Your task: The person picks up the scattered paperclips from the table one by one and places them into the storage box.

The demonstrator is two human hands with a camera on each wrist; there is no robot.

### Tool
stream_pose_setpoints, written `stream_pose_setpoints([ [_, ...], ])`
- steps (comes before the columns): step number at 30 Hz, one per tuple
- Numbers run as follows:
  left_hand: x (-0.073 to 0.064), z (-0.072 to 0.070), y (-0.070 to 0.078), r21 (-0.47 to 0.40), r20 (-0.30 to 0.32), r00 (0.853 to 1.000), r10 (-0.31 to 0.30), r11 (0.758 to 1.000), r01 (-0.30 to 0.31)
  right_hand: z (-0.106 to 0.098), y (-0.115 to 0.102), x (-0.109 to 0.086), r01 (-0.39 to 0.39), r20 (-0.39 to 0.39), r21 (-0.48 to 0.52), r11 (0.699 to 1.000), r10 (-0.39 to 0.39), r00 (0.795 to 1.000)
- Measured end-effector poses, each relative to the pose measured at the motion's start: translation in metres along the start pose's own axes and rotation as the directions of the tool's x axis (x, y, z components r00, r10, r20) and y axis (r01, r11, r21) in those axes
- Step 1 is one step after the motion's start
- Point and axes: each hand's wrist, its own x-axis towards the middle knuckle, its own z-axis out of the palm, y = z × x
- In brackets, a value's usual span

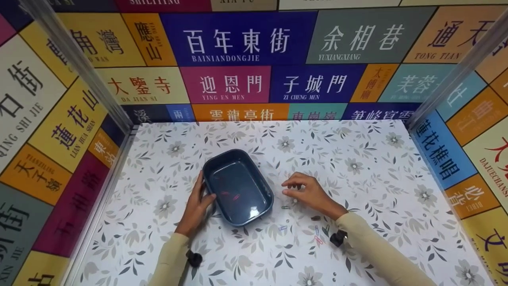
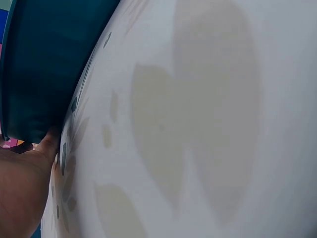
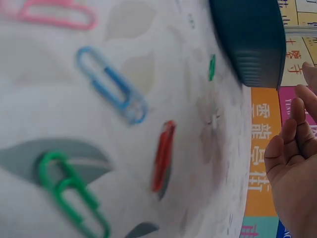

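A dark blue rectangular box (image 1: 260, 178) stands on the table with a few reddish paper clips (image 1: 236, 197) inside. My left hand (image 1: 197, 204) rests against the box's left side, its thumb low on the outer wall in the left wrist view. To the right of the box, my right hand (image 1: 311, 194) hovers with thumb and index tips apart and its fingers loosely bent. No held thing shows there. Just below it lies a green paper clip (image 1: 285, 207). In the right wrist view, a pink clip (image 3: 57, 19), a blue clip (image 3: 113, 85), a green clip (image 3: 74, 196) and a red one (image 3: 163, 156) lie loose.
White tabletop (image 1: 158, 246) with a grey leaf and flower print runs between the side walls. Colourful panels (image 1: 238, 37) with Chinese lettering enclose the back and both sides. Small black wrist cameras (image 1: 338, 238) sit on both sleeves.
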Motion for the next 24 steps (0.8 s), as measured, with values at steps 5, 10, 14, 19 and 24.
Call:
stream_pose_setpoints([
  [5,0.0,0.0,0.0,0.001,-0.002,1.0,-0.002,1.0,0.002,-0.003,0.004,-0.009,-0.018,0.019,-0.036,0.999,0.018,1.0],
  [10,0.0,0.0,0.0,-0.018,-0.001,1.0,0.005,1.0,-0.005,0.0,0.022,-0.018,0.006,0.051,-0.048,0.999,-0.004,0.999],
  [14,0.001,0.0,0.0,-0.018,0.001,1.0,0.01,1.0,-0.01,0.003,0.034,-0.023,0.026,0.061,-0.05,0.998,-0.023,0.998],
  [19,0.001,0.0,0.0,-0.015,0.001,1.0,0.01,1.0,-0.01,0.005,0.025,-0.027,0.054,0.073,-0.038,0.998,-0.051,0.996],
  [24,0.0,-0.001,-0.001,-0.015,0.006,1.0,0.004,1.0,-0.004,0.005,0.045,-0.032,0.034,0.096,-0.061,0.998,-0.028,0.995],
])
